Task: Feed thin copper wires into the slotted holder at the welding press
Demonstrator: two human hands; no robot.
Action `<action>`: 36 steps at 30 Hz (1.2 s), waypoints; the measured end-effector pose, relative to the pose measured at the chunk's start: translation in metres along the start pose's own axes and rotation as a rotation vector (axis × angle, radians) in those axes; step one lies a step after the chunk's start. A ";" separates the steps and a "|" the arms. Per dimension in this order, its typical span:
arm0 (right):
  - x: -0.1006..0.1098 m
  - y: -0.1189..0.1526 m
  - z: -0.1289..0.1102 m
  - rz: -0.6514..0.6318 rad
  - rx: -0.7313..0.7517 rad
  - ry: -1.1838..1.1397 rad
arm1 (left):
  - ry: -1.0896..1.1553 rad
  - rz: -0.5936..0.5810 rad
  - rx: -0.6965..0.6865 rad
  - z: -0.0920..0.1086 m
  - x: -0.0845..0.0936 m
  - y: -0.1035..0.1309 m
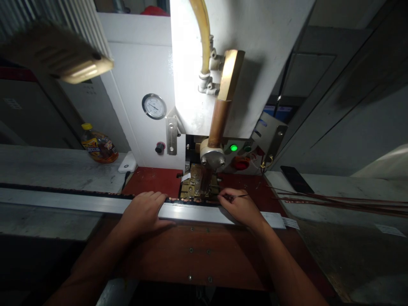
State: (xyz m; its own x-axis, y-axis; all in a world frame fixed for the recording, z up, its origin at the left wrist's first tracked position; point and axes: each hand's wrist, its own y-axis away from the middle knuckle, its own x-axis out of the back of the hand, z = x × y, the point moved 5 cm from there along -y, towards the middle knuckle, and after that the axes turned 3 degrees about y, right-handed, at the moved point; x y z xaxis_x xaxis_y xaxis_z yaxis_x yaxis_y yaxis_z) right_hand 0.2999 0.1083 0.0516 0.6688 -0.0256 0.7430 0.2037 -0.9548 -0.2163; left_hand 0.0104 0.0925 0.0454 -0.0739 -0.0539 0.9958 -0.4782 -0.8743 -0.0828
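Note:
My left hand (145,212) grips a long silver metal bar (86,204), its fingers curled over the far edge and the thumb along the near side. Along the bar's back edge runs a dark strip with copper-coloured pieces (178,199). My right hand (237,206) is closed in a pinch on a thin dark rod (239,196), just right of the brass fixture (193,187); the rod's inner end is hidden by the fingers. Above that fixture stands a copper electrode (219,123) in a round metal holder (213,156). The electrode's tip area is blurred and shadowed.
A white machine body (197,38) fills the middle, with a pressure gauge (154,106) and a lit green button (233,148). On the left bench stand a drink bottle (99,144) and a white device (128,162). Thin copper rods (334,199) and a phone (296,179) lie right.

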 end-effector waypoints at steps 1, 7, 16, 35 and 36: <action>0.000 0.000 0.000 -0.002 -0.007 0.008 | -0.001 0.001 0.000 0.000 0.000 0.000; 0.000 0.002 -0.001 -0.019 -0.028 0.110 | -0.020 0.007 -0.004 -0.001 -0.003 0.001; -0.001 0.007 -0.003 -0.031 -0.006 0.192 | -0.036 0.049 -0.003 0.002 -0.005 0.008; -0.009 0.026 -0.001 0.121 0.113 0.413 | -0.109 0.326 -0.106 0.008 -0.010 0.026; -0.009 0.026 -0.001 0.124 0.118 0.418 | -0.107 0.333 -0.110 0.008 -0.010 0.026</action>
State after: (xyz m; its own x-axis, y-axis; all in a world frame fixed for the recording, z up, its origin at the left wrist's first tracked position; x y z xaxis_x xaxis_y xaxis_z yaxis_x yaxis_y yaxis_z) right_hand 0.2985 0.0829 0.0398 0.3518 -0.2786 0.8937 0.2363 -0.8973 -0.3728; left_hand 0.0056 0.0663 0.0341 -0.1519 -0.3822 0.9115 -0.5352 -0.7435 -0.4010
